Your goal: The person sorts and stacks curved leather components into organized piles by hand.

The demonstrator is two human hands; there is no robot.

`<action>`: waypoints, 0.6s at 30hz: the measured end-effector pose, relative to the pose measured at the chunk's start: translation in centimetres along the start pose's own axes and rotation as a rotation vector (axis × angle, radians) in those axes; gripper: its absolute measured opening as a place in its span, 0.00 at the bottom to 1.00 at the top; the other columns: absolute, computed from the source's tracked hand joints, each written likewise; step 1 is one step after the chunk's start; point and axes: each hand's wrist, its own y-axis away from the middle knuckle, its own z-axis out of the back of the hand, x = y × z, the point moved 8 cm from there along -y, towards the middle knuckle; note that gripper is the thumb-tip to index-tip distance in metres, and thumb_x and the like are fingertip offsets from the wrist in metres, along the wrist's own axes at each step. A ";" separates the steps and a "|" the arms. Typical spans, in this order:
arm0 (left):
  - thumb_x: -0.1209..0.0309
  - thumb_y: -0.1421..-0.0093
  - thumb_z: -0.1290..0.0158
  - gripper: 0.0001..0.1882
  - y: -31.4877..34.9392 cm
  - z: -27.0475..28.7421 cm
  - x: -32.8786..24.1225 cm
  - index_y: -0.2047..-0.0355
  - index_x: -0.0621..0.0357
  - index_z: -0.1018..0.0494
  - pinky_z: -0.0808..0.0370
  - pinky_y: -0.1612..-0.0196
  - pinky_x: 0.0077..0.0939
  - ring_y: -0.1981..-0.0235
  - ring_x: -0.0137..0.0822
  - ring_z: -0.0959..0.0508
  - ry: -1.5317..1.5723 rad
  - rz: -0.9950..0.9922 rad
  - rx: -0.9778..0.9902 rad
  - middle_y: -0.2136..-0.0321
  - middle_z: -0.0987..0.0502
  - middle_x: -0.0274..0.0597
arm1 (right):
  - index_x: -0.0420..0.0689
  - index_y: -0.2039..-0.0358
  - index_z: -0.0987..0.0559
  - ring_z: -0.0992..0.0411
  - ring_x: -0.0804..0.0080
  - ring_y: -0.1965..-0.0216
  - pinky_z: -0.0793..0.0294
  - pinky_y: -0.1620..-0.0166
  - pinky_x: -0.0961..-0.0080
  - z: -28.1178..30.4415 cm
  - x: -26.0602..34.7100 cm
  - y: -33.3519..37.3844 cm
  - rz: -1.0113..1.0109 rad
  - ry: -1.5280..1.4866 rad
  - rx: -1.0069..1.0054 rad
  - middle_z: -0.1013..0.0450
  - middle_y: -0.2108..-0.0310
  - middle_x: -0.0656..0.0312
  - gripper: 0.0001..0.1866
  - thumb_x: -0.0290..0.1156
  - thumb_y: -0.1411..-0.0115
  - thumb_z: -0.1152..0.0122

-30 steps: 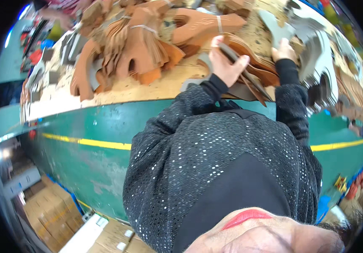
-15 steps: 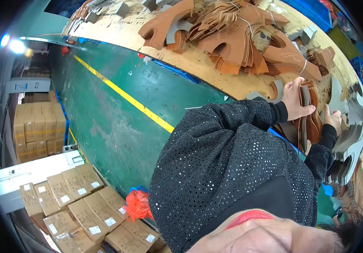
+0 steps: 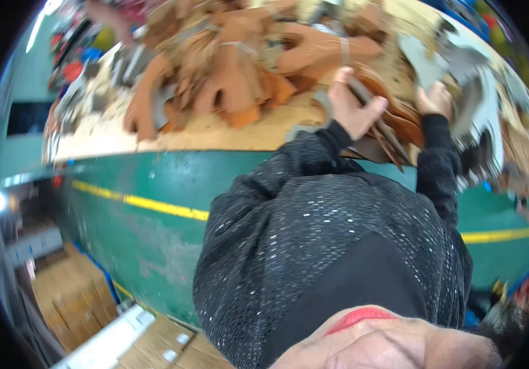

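My left hand point(image 3: 355, 109) grips the near left side of a stack of brown, leather-like cut pieces point(image 3: 403, 117) standing on edge at the table's front edge. Its thumb and fingers are apart, with a dark grey-brown strip point(image 3: 359, 90) showing between them. To the right of the stack, my right hand point(image 3: 435, 101) has its fingers curled closed; what they hold, if anything, is hidden. Just beyond it lies a pale grey cut piece point(image 3: 419, 60). Several grey cut pieces point(image 3: 481, 114) are stacked on its right.
Tied bundles of brown cut pieces point(image 3: 234, 77) cover the table point(image 3: 249, 136) to the left. Another person's blurred hand point(image 3: 109, 19) shows at the far left. Below is a green floor point(image 3: 154, 246) with a yellow line point(image 3: 166, 206); cardboard boxes point(image 3: 77, 295) stand lower left.
The whole view has turned, so the table now lies more level across the top. Both hands keep nearly the same places around the stack. Another person's hand has come into view.
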 end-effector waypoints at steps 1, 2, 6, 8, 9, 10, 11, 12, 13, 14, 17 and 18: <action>0.64 0.59 0.34 0.43 0.0 0.1 0.2 0.47 0.68 0.45 0.32 0.52 0.34 0.58 0.39 0.31 0.068 -0.017 -0.003 0.61 0.31 0.49 | 0.41 0.68 0.26 0.28 0.46 0.61 0.28 0.55 0.55 0.2 0.6 0.0 -0.065 -0.012 0.036 0.26 0.66 0.44 0.19 0.44 0.53 0.41; 0.66 0.58 0.34 0.42 0.1 0.0 -0.1 0.47 0.69 0.45 0.31 0.54 0.32 0.60 0.36 0.30 0.140 -0.035 -0.001 0.62 0.31 0.47 | 0.40 0.63 0.27 0.29 0.46 0.58 0.28 0.55 0.55 -0.3 -0.2 0.1 -0.120 0.040 0.006 0.28 0.62 0.43 0.22 0.45 0.53 0.43; 0.74 0.52 0.38 0.36 -0.1 -0.3 -1.4 0.47 0.68 0.47 0.30 0.54 0.29 0.60 0.33 0.29 0.141 -0.068 0.043 0.59 0.31 0.46 | 0.38 0.56 0.30 0.32 0.45 0.54 0.31 0.52 0.53 -0.1 -0.9 0.8 -0.229 -0.096 0.072 0.33 0.56 0.42 0.27 0.45 0.52 0.47; 0.76 0.51 0.39 0.33 -0.1 -0.6 -1.4 0.49 0.64 0.45 0.30 0.54 0.27 0.59 0.31 0.30 0.176 -0.022 0.095 0.58 0.32 0.44 | 0.38 0.56 0.30 0.33 0.45 0.52 0.33 0.50 0.53 0.7 -0.5 1.5 -0.256 -0.100 0.060 0.33 0.55 0.42 0.27 0.44 0.52 0.48; 0.75 0.51 0.39 0.32 0.0 -0.6 -1.3 0.50 0.63 0.45 0.30 0.55 0.27 0.59 0.30 0.30 0.168 -0.045 0.099 0.59 0.32 0.44 | 0.39 0.57 0.30 0.34 0.47 0.51 0.33 0.50 0.53 0.9 -0.5 1.6 -0.261 -0.113 0.060 0.34 0.55 0.43 0.25 0.43 0.52 0.48; 0.75 0.51 0.39 0.32 0.0 -0.6 -1.2 0.50 0.63 0.44 0.30 0.55 0.27 0.60 0.30 0.30 0.160 -0.068 0.101 0.59 0.32 0.43 | 0.39 0.57 0.30 0.34 0.47 0.51 0.33 0.50 0.53 1.3 -0.4 1.7 -0.263 -0.111 0.061 0.34 0.55 0.43 0.25 0.43 0.52 0.48; 0.75 0.51 0.39 0.32 0.0 -0.6 -1.3 0.50 0.63 0.44 0.30 0.55 0.27 0.60 0.30 0.30 0.158 -0.064 0.103 0.59 0.32 0.43 | 0.39 0.57 0.30 0.33 0.47 0.52 0.33 0.50 0.54 1.7 -0.3 1.8 -0.267 -0.118 0.059 0.33 0.55 0.44 0.25 0.43 0.52 0.48; 0.74 0.50 0.39 0.31 0.0 -0.6 -1.5 0.51 0.63 0.44 0.30 0.55 0.27 0.60 0.30 0.30 0.129 -0.083 0.114 0.60 0.32 0.42 | 0.39 0.57 0.29 0.33 0.47 0.52 0.33 0.50 0.54 1.9 -0.2 2.0 -0.270 -0.125 0.058 0.33 0.55 0.45 0.24 0.42 0.52 0.48; 0.73 0.50 0.39 0.30 0.1 -0.5 -1.8 0.52 0.62 0.43 0.30 0.56 0.26 0.61 0.29 0.30 0.100 -0.102 0.124 0.61 0.32 0.42 | 0.39 0.57 0.29 0.33 0.47 0.52 0.33 0.50 0.54 1.6 -0.2 2.1 -0.272 -0.125 0.062 0.33 0.55 0.45 0.24 0.42 0.52 0.48; 0.73 0.50 0.39 0.30 0.1 -0.7 -1.9 0.52 0.62 0.43 0.30 0.56 0.26 0.61 0.29 0.30 0.103 -0.101 0.128 0.61 0.32 0.42 | 0.40 0.58 0.29 0.33 0.47 0.52 0.33 0.50 0.54 1.5 -0.4 1.9 -0.249 -0.115 0.057 0.33 0.55 0.45 0.23 0.42 0.51 0.47; 0.72 0.50 0.39 0.28 0.2 -0.8 -2.3 0.53 0.62 0.42 0.29 0.57 0.27 0.62 0.30 0.29 0.160 -0.100 0.104 0.62 0.31 0.41 | 0.41 0.57 0.29 0.32 0.48 0.53 0.32 0.51 0.53 0.5 -0.9 1.5 -0.238 -0.089 0.090 0.32 0.55 0.46 0.24 0.44 0.50 0.46; 0.73 0.49 0.38 0.31 0.1 -0.9 -2.1 0.50 0.63 0.44 0.28 0.58 0.26 0.62 0.30 0.29 0.157 -0.071 0.126 0.61 0.31 0.42 | 0.41 0.56 0.30 0.32 0.48 0.53 0.32 0.52 0.52 0.6 -0.7 1.5 -0.248 -0.074 0.126 0.32 0.54 0.46 0.25 0.47 0.49 0.45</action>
